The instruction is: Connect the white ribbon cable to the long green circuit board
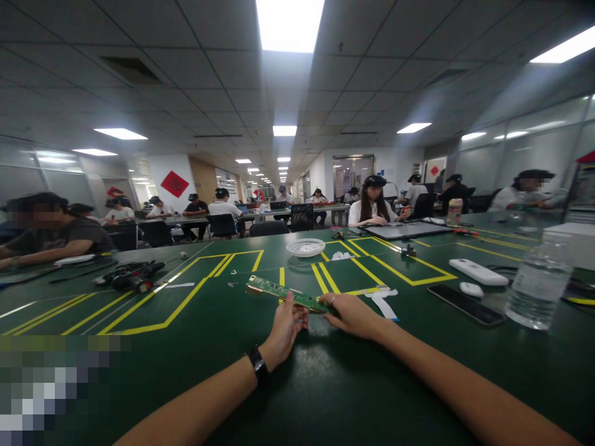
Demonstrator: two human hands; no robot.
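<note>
Circuit board (274, 289) — long, narrow and green, with a gold-toned edge — was held by both hands in front of the wearer, apparently raised off the dark green surface (316, 396). It lay aslant, its free end pointing left and away, its other end at the right hand. The left grip (284, 325) was narrow around the middle of the board, thumb against it and fingers curled below. The right grip (351, 314) was closed on the right end; where its hidden fingertips pressed, I could not tell.

Good handling, as I judged it, called for a light pinch on the long edges rather than on the small parts that seemed to cover the face. Because the left end stuck out unsupported, both hands needed to move together, so that the strip was neither bent nor twisted. The thumb was best kept flat, with pressure spread instead of dug in at one spot.

Elbow room mattered too: a white round basket (305, 248) stood beyond the board, white strips (383, 308) lay just beside the right hand, and a dark phone (465, 305) and a clear bottle (537, 288) were farther right.
</note>
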